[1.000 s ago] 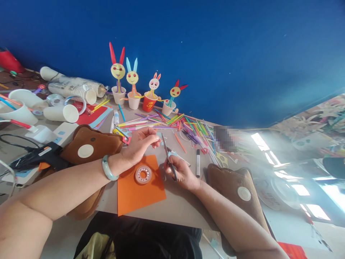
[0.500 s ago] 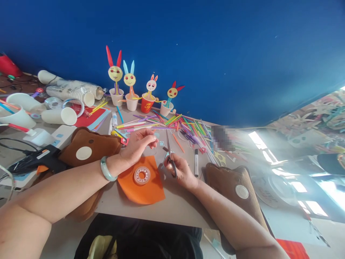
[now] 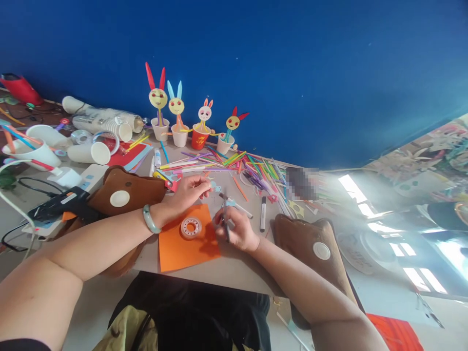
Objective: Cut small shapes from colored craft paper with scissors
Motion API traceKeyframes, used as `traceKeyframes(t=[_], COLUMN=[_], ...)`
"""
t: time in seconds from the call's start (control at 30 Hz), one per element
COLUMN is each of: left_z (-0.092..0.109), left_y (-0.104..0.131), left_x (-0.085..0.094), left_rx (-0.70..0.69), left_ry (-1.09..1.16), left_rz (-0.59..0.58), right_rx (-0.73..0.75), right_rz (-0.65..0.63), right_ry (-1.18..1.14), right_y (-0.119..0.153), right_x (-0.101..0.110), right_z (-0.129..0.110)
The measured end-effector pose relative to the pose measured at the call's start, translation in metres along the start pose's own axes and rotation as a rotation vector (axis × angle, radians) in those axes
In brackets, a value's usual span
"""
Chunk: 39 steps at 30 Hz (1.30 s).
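My left hand (image 3: 190, 194), with a pale bangle at its wrist, is raised above the far edge of an orange sheet of paper (image 3: 171, 256). Its thumb and fingers are pinched together; anything between them is too small to make out. To its right, my right hand (image 3: 238, 230) grips a pair of scissors (image 3: 224, 217) by the dark handles, blades pointing away from me. On the orange sheet rests a roll of clear tape (image 3: 184, 228). A marker (image 3: 242, 206) lies just beyond the right hand, and another marker (image 3: 263, 214) lies farther right.
Several rabbit figures in cups, one in a red cup (image 3: 200, 140), stand along the blue wall. Coloured sticks (image 3: 256, 170) are strewn before them. Brown plush pads (image 3: 137, 192) (image 3: 303, 243) flank the work spot. A glue gun (image 3: 69, 202) and paper cups (image 3: 100, 153) are at left.
My right hand has come slightly left and nearer to me, and the scissors have turned. The marker behind it shows more. My left hand stays pinched; the view has shifted a little.
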<state>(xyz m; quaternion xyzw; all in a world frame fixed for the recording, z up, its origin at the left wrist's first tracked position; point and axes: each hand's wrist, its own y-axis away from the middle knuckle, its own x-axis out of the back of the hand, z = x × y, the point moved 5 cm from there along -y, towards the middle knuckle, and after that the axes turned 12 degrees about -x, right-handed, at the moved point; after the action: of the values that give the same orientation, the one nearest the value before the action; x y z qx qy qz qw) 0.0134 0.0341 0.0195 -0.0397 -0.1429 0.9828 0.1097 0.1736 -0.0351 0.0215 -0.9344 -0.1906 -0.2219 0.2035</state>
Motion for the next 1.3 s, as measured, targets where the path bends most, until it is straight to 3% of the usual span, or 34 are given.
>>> traceKeyframes(t=[0.1, 0.2, 0.3, 0.47, 0.63, 0.87, 1.3], left_z=[0.006, 0.013, 0.027, 0.035, 0.033, 0.020, 0.014], left_y=[-0.006, -0.017, -0.029, -0.030, -0.028, -0.030, -0.026], left_x=[0.004, 0.014, 0.027, 0.045, 0.055, 0.065, 0.052], left_rx=[-0.012, 0.084, 0.059, 0.239, 0.306, 0.310, 0.207], left_ry=[-0.030, -0.130, -0.427, -0.809, -1.056, -1.123, -1.127], left_rz=[0.011, -0.002, -0.191, -0.647, -0.843, -0.871, -0.785], right_rx=[0.196, 0.258, 0.250, 0.288, 0.258, 0.253, 0.290], right_rz=[-0.257, -0.373, -0.396, -0.401, -0.408, -0.410, -0.390], right_ry=[0.186, 0.316, 0.380, 0.401, 0.408, 0.404, 0.430], right_y=[0.006, 0.009, 0.010, 0.010, 0.009, 0.009, 0.009], right_x=[-0.023, -0.035, -0.037, -0.037, -0.036, -0.036, -0.036], right_z=[-0.008, -0.007, -0.003, -0.005, -0.007, -0.007, -0.010])
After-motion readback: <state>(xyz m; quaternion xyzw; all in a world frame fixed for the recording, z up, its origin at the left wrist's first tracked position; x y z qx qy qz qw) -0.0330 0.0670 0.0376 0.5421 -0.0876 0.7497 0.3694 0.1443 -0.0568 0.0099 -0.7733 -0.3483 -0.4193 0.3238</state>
